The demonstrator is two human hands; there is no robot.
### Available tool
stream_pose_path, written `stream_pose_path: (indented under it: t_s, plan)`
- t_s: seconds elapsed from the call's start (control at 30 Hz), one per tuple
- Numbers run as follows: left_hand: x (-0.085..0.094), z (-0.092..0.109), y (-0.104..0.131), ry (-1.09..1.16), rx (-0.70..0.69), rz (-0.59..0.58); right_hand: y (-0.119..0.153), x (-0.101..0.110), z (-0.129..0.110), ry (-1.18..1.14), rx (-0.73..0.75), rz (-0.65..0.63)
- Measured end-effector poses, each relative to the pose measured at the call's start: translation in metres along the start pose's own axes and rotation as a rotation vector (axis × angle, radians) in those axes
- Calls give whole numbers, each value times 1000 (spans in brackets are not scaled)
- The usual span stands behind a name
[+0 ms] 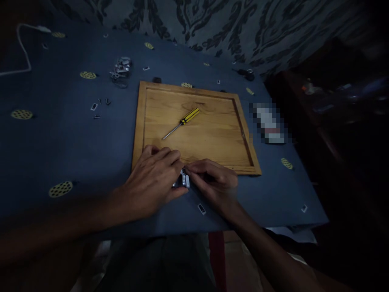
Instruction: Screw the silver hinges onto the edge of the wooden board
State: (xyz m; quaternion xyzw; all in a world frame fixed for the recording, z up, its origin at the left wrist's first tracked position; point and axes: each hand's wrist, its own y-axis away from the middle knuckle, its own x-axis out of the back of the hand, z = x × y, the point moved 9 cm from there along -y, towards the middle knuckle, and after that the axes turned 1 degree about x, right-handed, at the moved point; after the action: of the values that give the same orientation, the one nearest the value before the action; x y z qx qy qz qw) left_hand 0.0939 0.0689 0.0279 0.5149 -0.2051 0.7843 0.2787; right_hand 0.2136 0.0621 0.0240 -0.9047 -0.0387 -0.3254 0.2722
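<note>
Head view: Just in front of a shallow, framed, honey-brown wooden tray (pixel 140 121), a person's left hand (pixel 154 174) is clamped around a small, shiny silver metal piece (pixel 186 181). The right hand's (pixel 212 178) grip is pinched together at its top; anything between the fingertips is too small to tell. The metal looks light, stiff and likely slippery, best held by its outer sides.

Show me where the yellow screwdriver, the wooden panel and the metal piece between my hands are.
Yellow screwdriver (pixel 183 121): head view, black lower end of the handle.
Wooden panel (pixel 209 132): head view, bare recessed surface.
Metal piece (pixel 187 181): head view, its exposed silvery end.
</note>
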Motion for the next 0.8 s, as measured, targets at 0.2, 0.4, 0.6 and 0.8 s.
stream_pose_path:
  t_s: [0.2,0.4,0.6,0.8]
  plan:
    - [0,-1,1,5,-1,19,-1,-2,-4,15,56,-15]
    - [-1,0,0,9,4,-18,-2,-6,-15,77,148,-76]
    - [0,-1,0,16,9,-13,-5,-7,-24,136,203,-152]
    - [-1,0,-2,17,17,-43,-3,-7,-23,117,222,-134]
